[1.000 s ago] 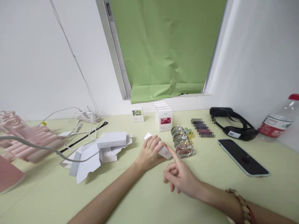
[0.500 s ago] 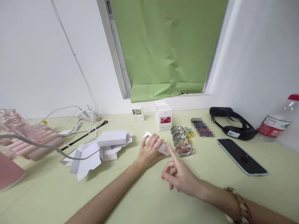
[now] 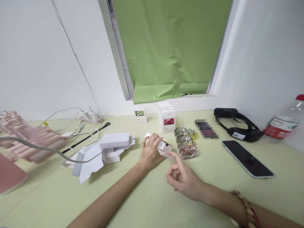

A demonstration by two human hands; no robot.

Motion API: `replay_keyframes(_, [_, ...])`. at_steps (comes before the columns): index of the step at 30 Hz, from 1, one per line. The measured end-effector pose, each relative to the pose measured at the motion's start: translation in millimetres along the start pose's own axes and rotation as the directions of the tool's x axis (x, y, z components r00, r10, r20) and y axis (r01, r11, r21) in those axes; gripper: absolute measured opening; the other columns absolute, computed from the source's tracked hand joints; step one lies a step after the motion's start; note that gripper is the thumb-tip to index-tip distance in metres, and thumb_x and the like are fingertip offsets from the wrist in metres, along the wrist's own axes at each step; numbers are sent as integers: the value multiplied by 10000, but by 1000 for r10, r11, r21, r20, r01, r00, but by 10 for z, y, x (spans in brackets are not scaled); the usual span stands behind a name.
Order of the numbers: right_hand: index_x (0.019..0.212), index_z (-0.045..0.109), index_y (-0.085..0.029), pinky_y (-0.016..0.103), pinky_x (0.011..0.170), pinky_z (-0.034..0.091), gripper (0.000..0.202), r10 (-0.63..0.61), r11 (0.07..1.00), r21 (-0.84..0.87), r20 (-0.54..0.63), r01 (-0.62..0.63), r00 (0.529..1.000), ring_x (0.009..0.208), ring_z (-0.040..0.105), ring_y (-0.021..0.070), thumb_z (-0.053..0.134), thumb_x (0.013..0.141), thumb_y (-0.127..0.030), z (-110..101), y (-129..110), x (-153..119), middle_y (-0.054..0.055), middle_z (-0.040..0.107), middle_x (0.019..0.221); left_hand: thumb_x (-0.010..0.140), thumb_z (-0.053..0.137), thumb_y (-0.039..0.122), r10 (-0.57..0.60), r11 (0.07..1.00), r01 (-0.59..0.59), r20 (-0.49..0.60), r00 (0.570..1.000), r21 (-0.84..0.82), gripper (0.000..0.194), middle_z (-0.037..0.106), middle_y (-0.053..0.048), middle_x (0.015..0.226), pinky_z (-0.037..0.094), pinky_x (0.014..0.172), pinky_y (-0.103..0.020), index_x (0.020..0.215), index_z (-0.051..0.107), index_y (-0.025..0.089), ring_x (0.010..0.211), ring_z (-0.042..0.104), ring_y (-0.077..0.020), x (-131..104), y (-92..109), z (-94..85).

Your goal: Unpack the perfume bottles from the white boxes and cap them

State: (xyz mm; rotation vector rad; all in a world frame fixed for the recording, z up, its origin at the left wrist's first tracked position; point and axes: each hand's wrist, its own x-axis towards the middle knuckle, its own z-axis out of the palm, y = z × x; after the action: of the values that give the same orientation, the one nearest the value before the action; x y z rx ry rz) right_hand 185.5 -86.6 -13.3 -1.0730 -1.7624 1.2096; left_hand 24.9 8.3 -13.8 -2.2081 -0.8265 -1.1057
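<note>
A small white box [image 3: 165, 146] lies on the green table, with my left hand [image 3: 150, 152] wrapped over it. Its right end is open, and a flap sticks out there. The index finger of my right hand [image 3: 181, 175] points at this flap and touches it; the other fingers are curled and hold nothing. Just right of the box stands a row of glass bottles [image 3: 188, 150], with gold caps [image 3: 194, 136] beside them. Behind the box is a row of upright white boxes with a red flower picture [image 3: 168, 122].
Unfolded white cartons [image 3: 114, 141] lie on the left, near cables, a power strip [image 3: 91, 118] and pink rolls [image 3: 40, 142]. Another white box [image 3: 140, 115] stands by the wall. A phone [image 3: 248, 159], black headset [image 3: 237, 126] and water bottle [image 3: 281, 126] are on the right.
The end of the held box has turned into view and now shows open, with its flap out. My right index finger has moved slightly down onto the flap.
</note>
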Motion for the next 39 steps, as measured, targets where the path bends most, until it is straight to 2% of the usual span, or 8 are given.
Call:
replay_keyframes(7, [1335,335,-228,184,478,408,537,18,998,-57,121,-11,993,476,481,70,472,821,-300,-33,-34,-3,-33,607,634,802,459,261,32,997,-28,52,998,-75,495,526,-152,1123,285,953,-418,1247,264,170,1195,427,-266,-23,-32,-18])
replay_keyframes(11, [1344,345,-221,192,467,414,523,28,999,-48,99,-24,995,452,477,71,426,850,-371,-53,-19,3,-23,613,628,805,495,349,-13,985,11,-6,1000,-172,517,424,-195,1240,300,955,-464,1235,255,193,1268,337,-296,-45,-79,11])
replay_keyframes(16, [1288,433,-217,199,462,418,457,7,999,-34,41,-6,999,424,457,65,400,864,-385,-72,1,30,-25,597,604,801,505,427,-2,977,2,-1,1000,-213,478,455,-186,1196,299,958,-494,1180,332,195,1253,352,-309,-25,-82,-3])
replay_keyframes(20, [1331,348,-228,199,443,420,497,6,1000,16,6,-6,1000,412,450,65,404,857,-363,-69,-8,40,-36,589,606,784,542,401,16,985,-16,0,1000,-169,462,481,-172,1181,316,958,-491,1160,366,199,1235,381,-307,0,-52,-28])
replay_keyframes(24, [1380,226,-246,190,408,406,571,45,997,68,-31,-43,999,398,452,67,407,851,-362,-59,7,61,-45,589,613,761,569,248,40,991,-41,-16,999,-126,394,537,-132,1134,341,955,-473,1113,395,217,1203,432,-284,5,-22,-26])
replay_keyframes(28, [1371,271,-214,185,401,397,566,89,994,68,-24,-87,996,390,458,66,421,846,-363,-64,48,90,-38,594,599,739,499,101,98,979,-87,53,994,-185,386,584,-106,1060,406,908,-409,1102,419,205,1110,517,-236,0,-6,-8])
replay_keyframes(34, [1334,345,-210,183,394,384,520,84,995,60,-34,-82,996,384,468,66,427,845,-365,-91,77,117,-32,602,596,734,507,137,29,981,-11,91,995,-193,268,558,-123,1092,496,748,-316,995,487,194,999,564,-216,-4,5,-4])
replay_keyframes(39, [1369,266,-213,184,384,377,565,80,995,70,-60,-75,995,382,474,71,420,847,-367,-120,68,137,-36,605,601,733,466,73,157,968,-143,53,986,-207,182,583,-114,1049,507,706,-273,874,496,184,959,576,-185,8,17,-17])
